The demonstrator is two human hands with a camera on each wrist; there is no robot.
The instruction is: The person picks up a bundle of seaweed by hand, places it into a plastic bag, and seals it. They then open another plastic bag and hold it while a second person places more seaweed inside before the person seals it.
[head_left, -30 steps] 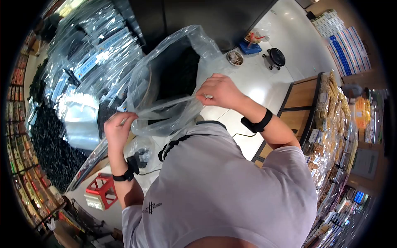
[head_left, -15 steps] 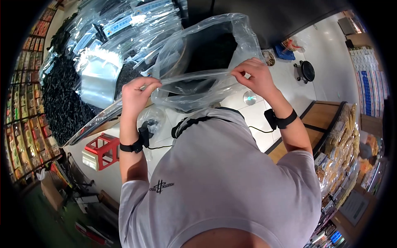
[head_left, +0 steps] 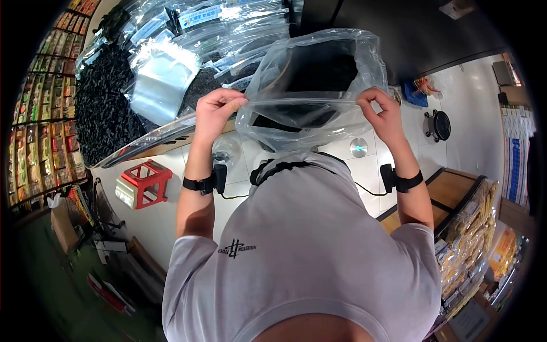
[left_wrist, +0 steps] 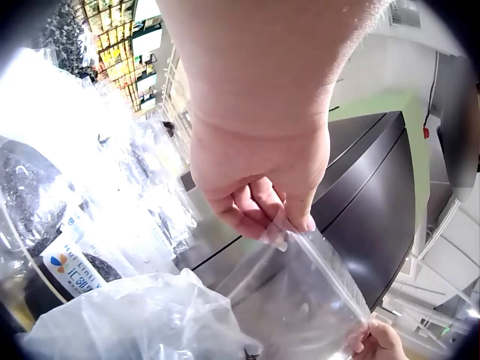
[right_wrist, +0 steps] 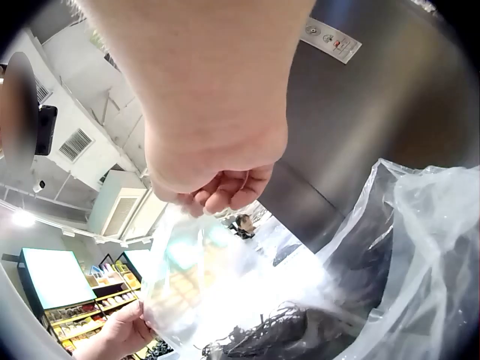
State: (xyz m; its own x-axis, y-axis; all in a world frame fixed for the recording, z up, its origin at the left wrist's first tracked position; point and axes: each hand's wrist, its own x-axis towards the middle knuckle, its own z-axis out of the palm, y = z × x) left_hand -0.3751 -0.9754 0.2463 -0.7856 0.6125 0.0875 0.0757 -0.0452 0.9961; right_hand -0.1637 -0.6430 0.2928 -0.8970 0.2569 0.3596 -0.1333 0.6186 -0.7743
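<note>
A clear plastic bag (head_left: 307,104) is stretched flat between both hands in the head view. Thumb and fingers of the left hand (head_left: 219,114) pinch its left top corner; the left wrist view shows the same pinch on the bag edge (left_wrist: 330,277). At the opposite corner the right hand (head_left: 383,114) pinches the edge with curled fingers. Behind and below the stretched bag stands a large open clear bag (head_left: 370,54) with dark contents (head_left: 327,71).
Packed clear bags (head_left: 228,34), dark dried goods (head_left: 105,97) and flat clear sleeves (head_left: 162,82) cover the display at left. A red stool (head_left: 151,185) stands below it. A shelf with packets (head_left: 470,228) is at right, a round black wheeled stand (head_left: 440,125) behind.
The view has turned, so the scene sits further right and lower. Both hands have drawn the pinched bag edge straight and level; the grip on its corners stays.
</note>
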